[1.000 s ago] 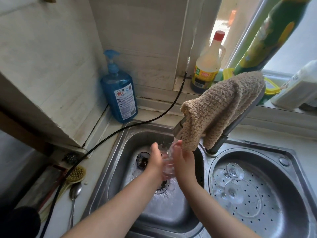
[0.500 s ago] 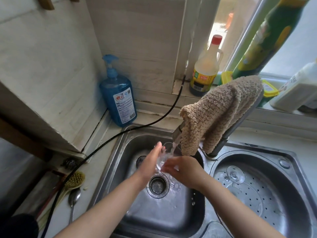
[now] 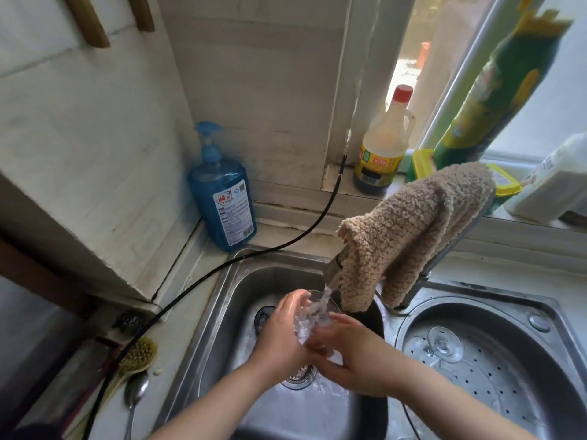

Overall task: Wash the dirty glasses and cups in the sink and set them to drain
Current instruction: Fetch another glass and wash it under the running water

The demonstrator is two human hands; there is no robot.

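A clear glass (image 3: pixel 313 315) sits between both my hands over the left sink basin (image 3: pixel 228 300), tilted under running water from the faucet spout (image 3: pixel 333 269). My left hand (image 3: pixel 284 336) cups its left side, fingers curled at the rim. My right hand (image 3: pixel 352 357) grips it from the right and below. Water splashes inside the glass. Another clear stemmed glass (image 3: pixel 444 344) lies upside down on the perforated drain tray in the right basin (image 3: pixel 495 385).
A tan cloth (image 3: pixel 409 230) hangs over the faucet. A blue soap bottle (image 3: pixel 224 198) stands at the back left corner. A black hose (image 3: pixel 203 277) crosses the counter. A brush (image 3: pixel 136 357) and spoon (image 3: pixel 135 392) lie at left. Bottles line the windowsill (image 3: pixel 382 147).
Both hands turned the glass under the stream; my right hand shifted lower on it and my left hand rose toward the rim. The camera view tilted slightly.
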